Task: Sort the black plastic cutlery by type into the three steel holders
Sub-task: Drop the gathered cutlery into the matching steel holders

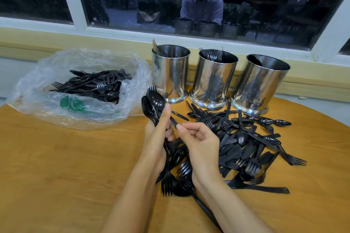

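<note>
gripping glossy black spoons (153, 103), left hand (157, 138)

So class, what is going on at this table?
A person is mid-sort. The left hand grips a bunch of spoons; the right hand pinches one handle beside it. Forks stand in the middle holder, a knife in the left holder. A loose pile of cutlery and a bag of more remain.
</note>
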`<move>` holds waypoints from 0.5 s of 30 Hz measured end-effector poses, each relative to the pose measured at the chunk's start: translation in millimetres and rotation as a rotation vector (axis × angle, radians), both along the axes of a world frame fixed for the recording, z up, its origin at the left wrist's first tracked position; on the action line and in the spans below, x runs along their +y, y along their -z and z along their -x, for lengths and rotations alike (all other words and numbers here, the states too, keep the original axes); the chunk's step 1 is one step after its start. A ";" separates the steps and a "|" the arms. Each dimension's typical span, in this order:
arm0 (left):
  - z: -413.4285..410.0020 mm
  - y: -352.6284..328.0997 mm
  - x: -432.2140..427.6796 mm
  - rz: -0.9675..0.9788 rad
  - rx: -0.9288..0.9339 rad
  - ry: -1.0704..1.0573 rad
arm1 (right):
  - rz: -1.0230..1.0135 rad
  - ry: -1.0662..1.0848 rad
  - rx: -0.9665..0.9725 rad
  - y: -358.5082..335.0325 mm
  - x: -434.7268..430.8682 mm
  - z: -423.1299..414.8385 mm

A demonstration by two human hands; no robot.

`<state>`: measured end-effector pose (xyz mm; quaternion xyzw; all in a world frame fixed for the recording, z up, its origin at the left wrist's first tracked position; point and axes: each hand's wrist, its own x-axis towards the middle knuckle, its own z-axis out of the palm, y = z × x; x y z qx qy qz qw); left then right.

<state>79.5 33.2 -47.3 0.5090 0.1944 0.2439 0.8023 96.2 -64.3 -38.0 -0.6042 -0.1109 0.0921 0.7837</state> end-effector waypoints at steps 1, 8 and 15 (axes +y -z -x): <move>0.6 0.3 0.4 -0.015 0.003 0.010 | -0.002 -0.003 0.016 0.7 -0.6 -1.4; -5.6 3.7 3.3 0.007 0.138 -0.046 | 0.456 -0.073 -0.417 5.6 -6.3 -12.7; -4.3 3.5 -7.8 -0.007 0.125 0.195 | 0.622 -0.200 -0.840 -56.3 -1.7 -55.2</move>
